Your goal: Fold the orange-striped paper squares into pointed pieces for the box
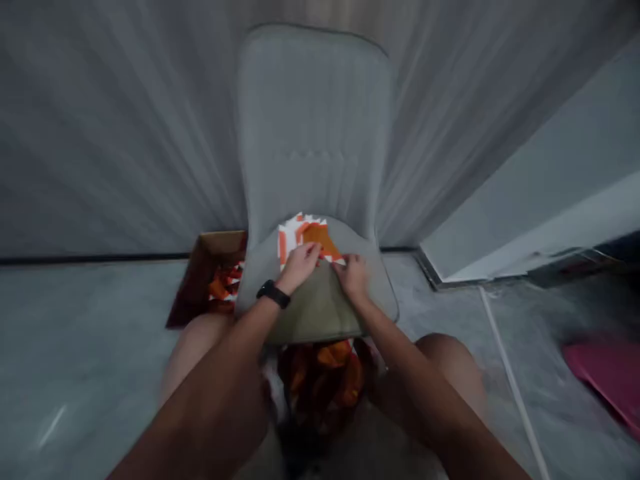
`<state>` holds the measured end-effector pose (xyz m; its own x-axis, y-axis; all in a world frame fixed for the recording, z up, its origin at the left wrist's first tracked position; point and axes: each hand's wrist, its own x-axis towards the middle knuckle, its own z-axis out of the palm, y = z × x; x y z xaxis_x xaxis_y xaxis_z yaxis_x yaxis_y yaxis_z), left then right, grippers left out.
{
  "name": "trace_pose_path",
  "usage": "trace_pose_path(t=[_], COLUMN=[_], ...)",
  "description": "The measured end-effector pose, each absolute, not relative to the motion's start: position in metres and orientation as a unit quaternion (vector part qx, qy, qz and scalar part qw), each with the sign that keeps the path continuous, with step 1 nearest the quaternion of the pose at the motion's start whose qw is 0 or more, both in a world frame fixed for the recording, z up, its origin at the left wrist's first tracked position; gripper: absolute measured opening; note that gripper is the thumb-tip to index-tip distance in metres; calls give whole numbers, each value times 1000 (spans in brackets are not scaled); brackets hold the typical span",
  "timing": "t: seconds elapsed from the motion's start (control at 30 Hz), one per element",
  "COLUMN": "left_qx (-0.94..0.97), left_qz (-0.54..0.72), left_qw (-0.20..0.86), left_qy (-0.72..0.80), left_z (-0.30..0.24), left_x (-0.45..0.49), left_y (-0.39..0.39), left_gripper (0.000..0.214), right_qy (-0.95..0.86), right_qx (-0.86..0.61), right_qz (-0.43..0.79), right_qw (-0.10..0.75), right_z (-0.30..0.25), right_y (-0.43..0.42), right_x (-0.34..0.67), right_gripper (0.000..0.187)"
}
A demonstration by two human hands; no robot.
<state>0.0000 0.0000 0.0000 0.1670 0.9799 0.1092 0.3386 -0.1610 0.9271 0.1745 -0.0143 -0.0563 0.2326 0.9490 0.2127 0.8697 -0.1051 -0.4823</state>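
Observation:
A pile of orange and white folded paper pieces [305, 235] lies on the seat of a grey padded chair [314, 133] in front of me. My left hand [300, 265], with a black watch on the wrist, rests its fingers on the near edge of the pile, pinching an orange piece. My right hand [353, 275] lies beside it on the seat, fingers curled down at the pile's right corner. The picture is blurred, so the fingertips are hard to make out. Both forearms reach forward over my bare knees.
A brown cardboard box [203, 280] with more orange and white pieces stands left of the chair. More orange pieces [325, 380] lie under the seat between my knees. A grey curtain [100, 133] hangs behind. A pink object [605, 373] and a white rod [505, 373] lie right.

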Motion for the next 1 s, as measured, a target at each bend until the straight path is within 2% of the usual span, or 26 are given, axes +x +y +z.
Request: trace_pose_path(t=[0.23,0.4,0.53,0.67,0.73,0.87,1.0], left_qx=[605,614,624,622,607,539,513], left_qz=[438,435,409,393,389,376,381], left_qw=[371,362,373,415,466,612,676], left_qy=[553,551,551,536,512,441,367], left_z=[12,25,35,36,33,31,32], left_x=[-26,-38,-37,-19,-5,23,40], left_y=[-7,-18,-31,-52,-67,-97,-111], left_gripper=[34,33,31,31,34,57,50], right_qy=[-559,-555,-540,-536,-533,-562,-578], right_qx=[-689,-644,-606,-617,-628,-629,-627], right_qz=[276,324,318,286,258,192,168], right_qw=[369,415,491,500,505,502,494], right_z=[-44,-31,-22,-15,-15,-16,-12], right_y=[2,-11,-46,-95,-124,-180,-205], right_x=[180,185,190,188,183,170,163], right_gripper=[28,40,42,38,36,33,28])
